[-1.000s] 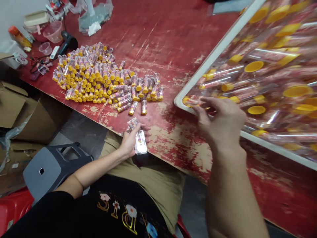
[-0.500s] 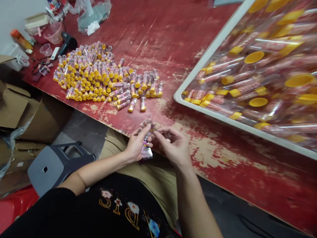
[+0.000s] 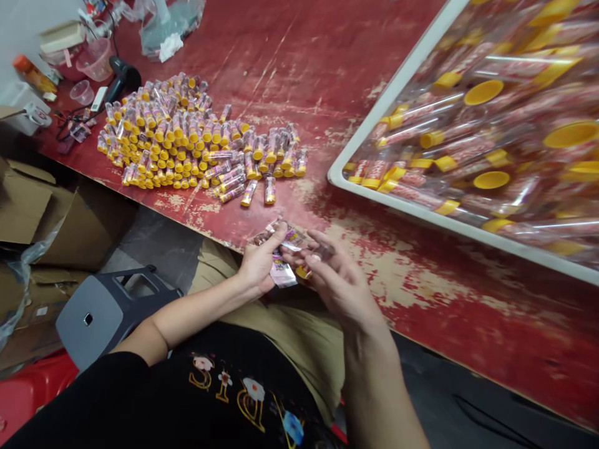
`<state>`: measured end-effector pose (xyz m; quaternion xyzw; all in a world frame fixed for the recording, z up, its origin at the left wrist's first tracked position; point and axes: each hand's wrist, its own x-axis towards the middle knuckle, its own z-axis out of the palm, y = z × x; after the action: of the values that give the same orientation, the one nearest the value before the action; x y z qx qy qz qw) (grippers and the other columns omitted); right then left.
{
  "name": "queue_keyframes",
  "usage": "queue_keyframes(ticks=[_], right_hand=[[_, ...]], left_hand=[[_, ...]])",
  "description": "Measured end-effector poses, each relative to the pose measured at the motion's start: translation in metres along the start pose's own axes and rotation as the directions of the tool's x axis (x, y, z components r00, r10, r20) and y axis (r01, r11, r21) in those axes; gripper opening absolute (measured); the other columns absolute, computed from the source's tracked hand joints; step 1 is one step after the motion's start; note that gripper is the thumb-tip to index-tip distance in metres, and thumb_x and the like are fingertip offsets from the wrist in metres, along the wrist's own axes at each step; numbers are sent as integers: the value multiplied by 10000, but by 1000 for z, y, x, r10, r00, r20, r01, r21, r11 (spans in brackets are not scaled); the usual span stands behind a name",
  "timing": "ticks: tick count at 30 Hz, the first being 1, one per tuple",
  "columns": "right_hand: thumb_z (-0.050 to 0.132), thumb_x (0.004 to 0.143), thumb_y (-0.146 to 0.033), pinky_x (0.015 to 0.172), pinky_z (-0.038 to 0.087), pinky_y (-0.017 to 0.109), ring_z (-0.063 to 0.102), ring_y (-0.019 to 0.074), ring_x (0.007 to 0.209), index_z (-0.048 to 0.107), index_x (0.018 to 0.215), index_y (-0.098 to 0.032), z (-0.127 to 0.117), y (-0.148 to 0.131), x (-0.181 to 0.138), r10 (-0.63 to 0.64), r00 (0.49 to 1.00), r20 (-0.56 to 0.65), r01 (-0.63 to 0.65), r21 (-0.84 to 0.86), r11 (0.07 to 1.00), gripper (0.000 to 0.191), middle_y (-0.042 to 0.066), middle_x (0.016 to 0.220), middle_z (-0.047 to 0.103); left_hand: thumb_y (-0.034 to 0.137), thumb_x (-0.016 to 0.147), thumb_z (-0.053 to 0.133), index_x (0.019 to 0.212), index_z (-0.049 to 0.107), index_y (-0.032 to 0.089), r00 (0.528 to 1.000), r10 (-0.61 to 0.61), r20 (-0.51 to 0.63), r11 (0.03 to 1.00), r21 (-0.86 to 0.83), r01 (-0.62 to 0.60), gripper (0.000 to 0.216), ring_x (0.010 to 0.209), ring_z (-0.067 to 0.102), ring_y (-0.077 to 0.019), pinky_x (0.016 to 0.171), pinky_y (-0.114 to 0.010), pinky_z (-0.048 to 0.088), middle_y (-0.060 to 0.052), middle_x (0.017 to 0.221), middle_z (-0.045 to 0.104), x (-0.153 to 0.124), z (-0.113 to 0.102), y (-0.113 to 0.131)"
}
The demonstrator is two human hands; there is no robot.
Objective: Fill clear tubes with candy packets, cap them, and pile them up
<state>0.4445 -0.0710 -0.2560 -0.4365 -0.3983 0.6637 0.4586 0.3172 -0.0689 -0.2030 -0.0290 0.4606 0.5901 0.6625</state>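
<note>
My left hand is closed on several flat, clear plastic sleeves with purple print, above the table's front edge. Its thumb presses on top of them, and one sleeve sticks out towards my right hand. The right hand's fingers are curled round a small tube with a yellow cap, most of which they hide. Beyond both hands lies a big pile of yellow-capped tubes in printed sleeves, with two loose ones at its near side.
At the right stands a white-rimmed tray full of yellow-capped tubes. A black hair dryer, plastic tubs and a plastic bag lie at the far left. A grey stool and cardboard boxes are below the table.
My right hand has drawn slightly away from the left, its fingers spreading a little. A yellow cap now shows between the hands, and the sleeves in my left hand show more.
</note>
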Motion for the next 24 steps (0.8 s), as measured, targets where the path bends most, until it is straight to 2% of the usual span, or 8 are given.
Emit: queue_keyframes(ticks=[2, 5, 8, 10, 13, 17, 21, 24], right_hand=[[940, 680, -511, 757, 641, 302, 736, 169, 855, 638, 1364, -282, -6, 1, -10, -73, 995, -65, 69, -61, 996, 782, 34, 1029, 724], [863, 800, -481, 780, 662, 324, 750, 193, 931, 711, 1250, -248, -7, -4, -27, -201, 964, -172, 171, -174, 970, 529, 72, 1083, 739], [729, 935, -459, 709, 654, 315, 740, 182, 894, 737, 1213, -241, -2, -9, -38, -298, 944, -142, 237, -338, 911, 354, 100, 1178, 730], [709, 955, -421, 799, 652, 342, 732, 188, 943, 738, 1234, -237, 0, -9, -40, -383, 919, -93, 300, -465, 833, 335, 102, 1181, 729], [723, 949, -370, 962, 619, 404, 731, 212, 1033, 740, 1183, -207, 0, -7, -39, -504, 857, -105, 359, -579, 732, 285, 96, 1119, 753], [803, 879, -354, 836, 637, 378, 739, 216, 930, 776, 1059, -210, 0, -11, -39, -638, 763, -103, 417, -676, 608, 232, 90, 1015, 779], [816, 871, -344, 748, 637, 354, 741, 203, 860, 821, 1009, -249, 2, -19, -42, -653, 756, -43, 462, -670, 581, 168, 69, 961, 785], [845, 848, -314, 740, 634, 361, 740, 207, 850, 830, 1036, -256, 4, -18, -44, -716, 689, -115, 437, -722, 537, 197, 67, 956, 781]], left_hand=[[350, 680, 988, 722, 595, 139, 995, -89, -44, 996, -29, 88, 448, 434, 491, -51, 470, -199, 422, 37, 589, 587, 0, 2, 5], [311, 766, 937, 695, 578, 132, 976, -213, -52, 975, -71, 209, 408, 413, 461, -37, 454, -186, 395, 35, 581, 578, 0, 5, 11], [350, 836, 881, 699, 596, 126, 950, -311, -14, 949, -63, 309, 387, 426, 495, -60, 476, -211, 440, 15, 589, 595, -3, 6, 13], [383, 874, 843, 706, 599, 127, 942, -334, 6, 941, -47, 334, 392, 425, 503, -65, 471, -212, 452, 7, 596, 602, -5, 7, 13], [407, 882, 837, 710, 581, 137, 940, -339, 40, 940, -21, 340, 410, 395, 464, -40, 428, -169, 408, 30, 562, 560, -7, 5, 9], [432, 825, 886, 731, 591, 131, 958, -282, 57, 959, 26, 281, 432, 413, 484, -37, 429, -151, 404, 35, 562, 556, -7, 0, 3], [463, 766, 923, 738, 608, 130, 979, -196, 57, 979, 78, 191, 459, 457, 537, -65, 458, -192, 440, 15, 619, 607, -7, -2, 0], [431, 757, 934, 747, 617, 134, 985, -164, 51, 979, 130, 156, 434, 466, 523, -58, 440, -179, 402, 19, 617, 602, -9, -2, 1]])
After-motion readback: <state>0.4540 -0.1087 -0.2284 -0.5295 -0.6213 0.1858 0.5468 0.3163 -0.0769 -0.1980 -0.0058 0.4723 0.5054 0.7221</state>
